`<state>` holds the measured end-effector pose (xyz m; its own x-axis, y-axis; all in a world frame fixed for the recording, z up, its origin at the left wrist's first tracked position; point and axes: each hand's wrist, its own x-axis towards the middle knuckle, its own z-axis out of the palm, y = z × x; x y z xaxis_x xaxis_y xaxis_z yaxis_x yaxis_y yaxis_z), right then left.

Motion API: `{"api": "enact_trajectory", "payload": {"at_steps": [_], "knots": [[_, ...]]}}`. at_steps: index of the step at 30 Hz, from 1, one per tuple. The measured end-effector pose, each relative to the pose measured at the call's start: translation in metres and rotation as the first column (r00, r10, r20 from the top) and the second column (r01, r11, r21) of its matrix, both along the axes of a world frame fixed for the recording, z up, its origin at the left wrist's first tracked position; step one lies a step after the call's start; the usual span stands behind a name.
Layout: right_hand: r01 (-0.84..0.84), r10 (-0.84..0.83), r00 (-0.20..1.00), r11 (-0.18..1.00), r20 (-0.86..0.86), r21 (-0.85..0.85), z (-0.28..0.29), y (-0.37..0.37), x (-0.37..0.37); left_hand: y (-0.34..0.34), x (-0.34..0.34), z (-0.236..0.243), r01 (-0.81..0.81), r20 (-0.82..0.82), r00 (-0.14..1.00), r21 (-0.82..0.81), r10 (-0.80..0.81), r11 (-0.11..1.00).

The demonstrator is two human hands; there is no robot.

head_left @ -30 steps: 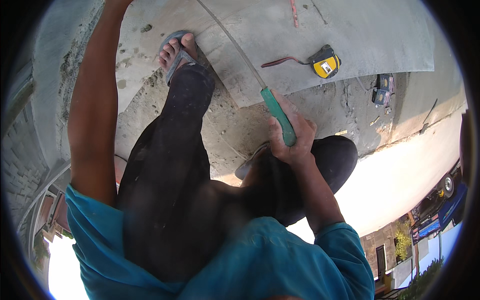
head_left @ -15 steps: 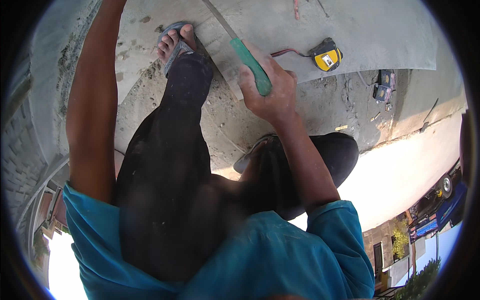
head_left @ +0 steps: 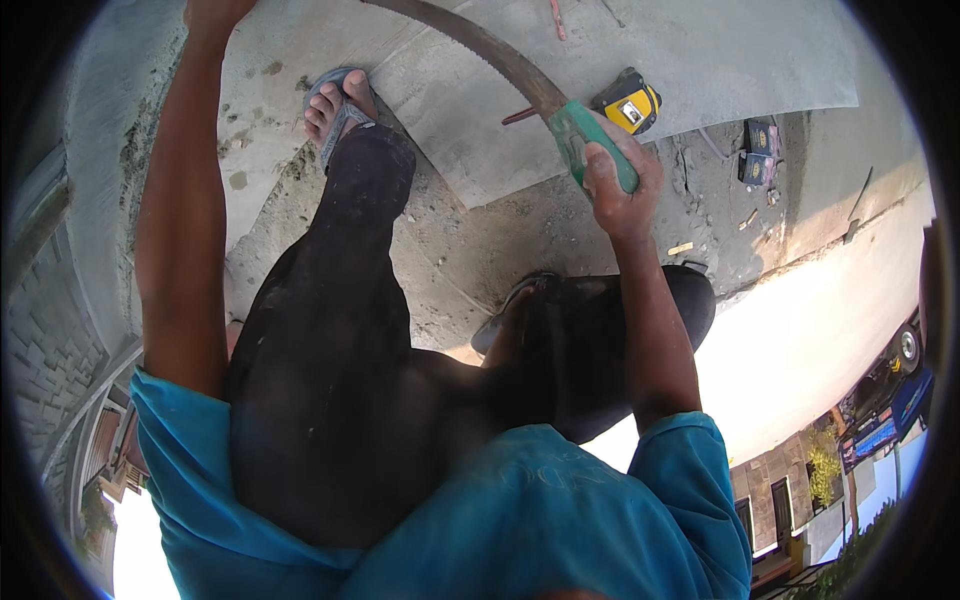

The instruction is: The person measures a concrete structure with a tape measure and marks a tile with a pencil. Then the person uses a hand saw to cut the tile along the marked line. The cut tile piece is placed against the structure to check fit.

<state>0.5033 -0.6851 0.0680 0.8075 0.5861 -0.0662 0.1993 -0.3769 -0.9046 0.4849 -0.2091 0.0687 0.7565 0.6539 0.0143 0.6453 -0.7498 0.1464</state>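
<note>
My right hand (head_left: 618, 185) is closed around the green handle of a hand saw (head_left: 500, 62), whose rusty blade runs up and to the left across a flat grey board (head_left: 690, 50). My left arm stretches up the left side, and my left hand (head_left: 212, 12) is pressed on the grey surface at the top edge, partly cut off. My foot in a grey sandal (head_left: 335, 105) rests on the left end of the board. A yellow and black tape measure (head_left: 626, 101) lies on the board just right of the saw handle.
A red pencil (head_left: 556, 18) lies on the board near the top. Small dark boxes (head_left: 758, 152) sit on the concrete ground to the right. My other sandalled foot (head_left: 512, 315) is tucked under my bent leg. Bright pavement and a vehicle (head_left: 900, 380) lie at the right.
My right hand has pushed the saw forward and up along the board, then shifted right toward the tape measure. The left arm has stayed stretched upward.
</note>
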Motion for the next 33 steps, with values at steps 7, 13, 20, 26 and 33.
{"api": "enact_trajectory", "payload": {"at_steps": [7,13,20,26,33], "knots": [[-0.150,0.144,0.985,0.987,0.096,0.052,0.046,-0.008,-0.045,0.010,-0.002,0.024,-0.002,0.007,1.000,0.004,0.002,1.000],[-0.104,0.084,0.984,0.986,0.155,0.127,-0.013,0.075,-0.045,0.014,0.001,0.006,0.004,0.027,1.000,0.021,-0.004,1.000],[-0.157,0.151,0.986,0.983,0.068,0.093,0.023,0.004,-0.041,0.017,-0.007,-0.001,0.034,0.019,0.999,0.056,-0.036,0.998],[-0.129,0.117,0.986,0.986,0.117,0.102,-0.018,0.090,-0.027,-0.023,0.006,0.030,-0.034,-0.071,0.997,-0.052,0.030,0.998],[-0.087,0.088,0.996,0.995,-0.022,0.050,0.015,-0.003,-0.056,0.000,0.001,0.010,-0.023,0.017,1.000,-0.049,0.024,0.999]]}}
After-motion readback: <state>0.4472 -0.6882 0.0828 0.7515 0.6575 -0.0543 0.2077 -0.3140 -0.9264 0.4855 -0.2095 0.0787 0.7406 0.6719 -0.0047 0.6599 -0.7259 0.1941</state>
